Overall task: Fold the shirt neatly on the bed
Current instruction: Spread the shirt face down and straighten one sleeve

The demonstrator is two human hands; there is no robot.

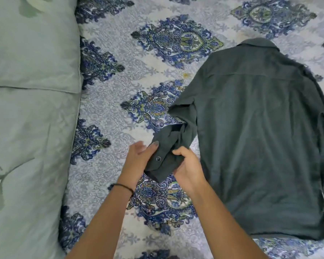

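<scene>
Along the bed's left edge lie two pale green pillows, one behind the other, well apart from the work. Toward the near edge the left hand, a black band on its wrist, has its grip on the raised cuff, thumb laid over the cloth beside a snap button. The right hand has its fingers curled close round the same sleeve just beside it. The dark green shirt lies back-up on the right half of the bed, collar toward the far edge, its body flat. The sleeve is bunched above the hands, so I'd say a fold made now would trap that lump. A hard tug could also drag the flat body askew.
</scene>
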